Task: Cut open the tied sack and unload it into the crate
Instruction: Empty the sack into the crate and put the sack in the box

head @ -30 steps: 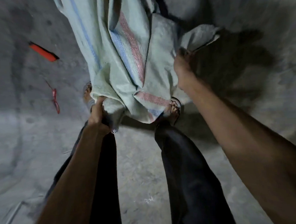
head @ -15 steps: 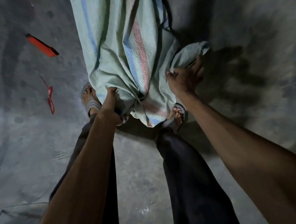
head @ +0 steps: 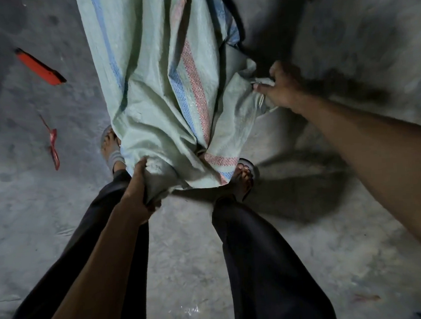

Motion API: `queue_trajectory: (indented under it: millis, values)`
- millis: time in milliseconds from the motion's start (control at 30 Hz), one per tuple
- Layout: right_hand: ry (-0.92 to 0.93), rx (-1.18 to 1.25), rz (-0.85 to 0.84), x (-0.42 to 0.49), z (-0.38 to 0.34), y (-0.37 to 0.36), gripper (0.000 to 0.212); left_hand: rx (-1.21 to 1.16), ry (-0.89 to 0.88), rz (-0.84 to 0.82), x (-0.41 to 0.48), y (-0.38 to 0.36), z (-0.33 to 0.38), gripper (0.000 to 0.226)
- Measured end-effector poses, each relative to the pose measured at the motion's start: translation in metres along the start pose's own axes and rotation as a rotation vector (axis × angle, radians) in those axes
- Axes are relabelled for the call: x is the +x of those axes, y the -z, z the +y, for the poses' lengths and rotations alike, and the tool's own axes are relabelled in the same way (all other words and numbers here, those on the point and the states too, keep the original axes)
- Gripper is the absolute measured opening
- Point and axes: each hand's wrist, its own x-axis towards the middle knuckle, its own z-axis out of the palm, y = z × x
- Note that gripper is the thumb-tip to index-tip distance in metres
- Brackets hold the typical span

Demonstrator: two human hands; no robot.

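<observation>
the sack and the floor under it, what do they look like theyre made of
The sack: woven plastic, probably polypropylene, pale green with blue and red stripes; a fine grid weave shows in the stripes, with a slight sheen and stiff creases. The floor: bare concrete by its look, grey, matte, mottled and stained, with no tile joints in view.

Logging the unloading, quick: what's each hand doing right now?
Left hand: closed, gripping a corner of the pale green woven sack.
Right hand: closed, gripping the sack's other corner.

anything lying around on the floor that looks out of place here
Yes: an orange-handled cutter and a scrap of red tie lie loose on the concrete floor, left of the sack, near the person's sandalled left foot.
</observation>
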Motion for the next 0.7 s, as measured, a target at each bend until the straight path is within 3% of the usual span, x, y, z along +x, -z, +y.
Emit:
queue_trajectory:
  millis: [67, 133, 167, 233, 300, 400, 567, 700]
  values:
    - [-0.069, 0.141, -0.038, 0.000, 0.003, -0.006, 0.081, -0.021, 0.085, -0.022, -0.002, 0.001, -0.008, 0.063]
    - [-0.253, 0.393, -0.258, -0.001, 0.007, -0.006, 0.106, -0.090, 0.109, 0.025, -0.006, -0.001, -0.014, 0.058]
    - [-0.328, 0.430, -0.345, -0.003, 0.010, -0.005, 0.118, -0.118, 0.101, 0.040, -0.008, -0.004, -0.016, 0.054]
    - [-0.388, 0.267, -0.391, -0.005, 0.012, -0.005, 0.129, -0.134, 0.080, 0.039, -0.008, -0.011, -0.018, 0.047]
    - [-0.316, 0.041, -0.318, -0.006, 0.013, -0.010, 0.120, -0.090, 0.042, 0.041, -0.004, -0.018, -0.019, 0.043]
    - [-0.208, -0.071, -0.234, -0.011, 0.011, -0.019, 0.098, 0.048, -0.050, 0.106, 0.002, -0.031, -0.019, 0.035]
    - [-0.125, 0.017, -0.083, -0.032, -0.001, -0.035, 0.066, 0.084, -0.211, 0.156, -0.005, -0.035, -0.015, 0.017]
    - [-0.091, 0.249, 0.106, -0.077, -0.023, -0.021, 0.047, 0.021, -0.341, 0.074, -0.053, 0.002, -0.004, 0.020]
